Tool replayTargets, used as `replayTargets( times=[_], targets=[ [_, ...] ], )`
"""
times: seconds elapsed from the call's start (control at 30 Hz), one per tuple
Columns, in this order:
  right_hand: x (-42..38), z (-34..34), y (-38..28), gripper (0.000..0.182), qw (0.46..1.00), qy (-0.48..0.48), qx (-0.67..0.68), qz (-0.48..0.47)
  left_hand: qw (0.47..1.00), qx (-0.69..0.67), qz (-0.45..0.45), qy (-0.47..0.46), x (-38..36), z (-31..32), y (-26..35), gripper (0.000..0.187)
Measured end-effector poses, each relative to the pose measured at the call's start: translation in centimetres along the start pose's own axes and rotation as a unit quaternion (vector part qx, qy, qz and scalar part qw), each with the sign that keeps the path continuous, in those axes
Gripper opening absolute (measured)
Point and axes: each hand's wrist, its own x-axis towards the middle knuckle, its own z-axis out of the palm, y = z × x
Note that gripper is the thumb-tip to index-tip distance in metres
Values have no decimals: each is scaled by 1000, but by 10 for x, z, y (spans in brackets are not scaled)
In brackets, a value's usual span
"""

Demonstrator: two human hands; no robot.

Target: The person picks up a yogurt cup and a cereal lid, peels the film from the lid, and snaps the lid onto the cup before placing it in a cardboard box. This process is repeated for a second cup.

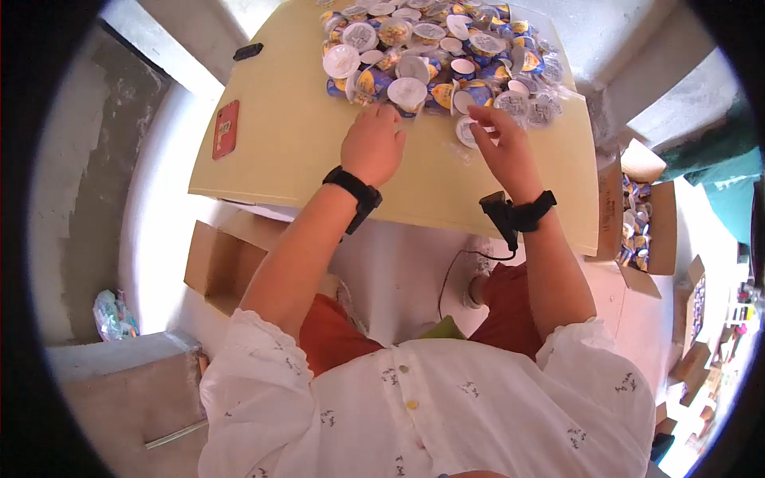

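A pile of small snack cups [373,83] with white lids and blue-and-yellow sides covers the far part of the yellow table [295,135]. My left hand [374,145] is at the pile's near edge, back up, fingers curled down and together. Its fingertips are hidden, right beside a white-lidded cup [407,93]; whether they grip anything does not show. To the right, my right hand [504,150] has thumb and fingers apart with nothing visible between them. Just left of its fingertips is another white-lidded cup [465,131].
A red phone [225,130] and a small black object [248,52] lie on the table's left side. An open cardboard box [227,267] is below left. At right, another box [663,227] holds similar cups. A black cable [456,267] hangs from my right wrist.
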Motion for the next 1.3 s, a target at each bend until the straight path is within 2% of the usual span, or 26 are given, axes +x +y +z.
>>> replayTargets(
  times=[0.07,0.2,0.27,0.33,0.5,0.63,0.93,1.0,1.03,1.1,1.13,1.17,1.23,1.3],
  targets=[
    [4,-10,4,25,999,24,-24,-8,997,39,35,56,16,9,12,37],
    [2,-25,11,26,996,21,-90,-1,994,63,68,66,45,25,35,47],
    [2,-30,13,26,992,23,-122,-11,980,96,134,108,59,40,39,57],
    [0,-33,12,27,985,6,-166,-37,980,102,144,94,71,55,41,59],
    [-8,-30,12,26,980,-35,-192,-26,984,110,132,46,80,69,43,63],
    [-11,-23,20,27,975,-74,-208,-26,984,67,152,60,74,58,36,64],
    [-11,-14,25,28,966,-102,-235,-28,982,-114,92,115,60,45,25,69],
    [-10,-15,24,29,965,-111,-237,-16,961,-265,9,79,48,39,28,63],
    [-10,-15,23,30,964,-119,-238,-6,960,-267,7,80,40,37,26,63],
    [-10,-15,25,30,966,-116,-231,-3,905,-415,21,93,24,31,24,61],
    [-10,-15,25,31,969,-110,-223,0,888,-455,-21,63,8,17,31,61],
    [-9,-15,24,31,968,-110,-227,0,886,-458,-20,63,-7,13,30,61],
    [-6,-20,22,32,966,-110,-235,3,869,-479,-112,51,-27,7,25,61],
    [-4,-26,25,31,965,-87,-247,-1,855,-500,-136,31,-42,8,11,61]
  ],
)
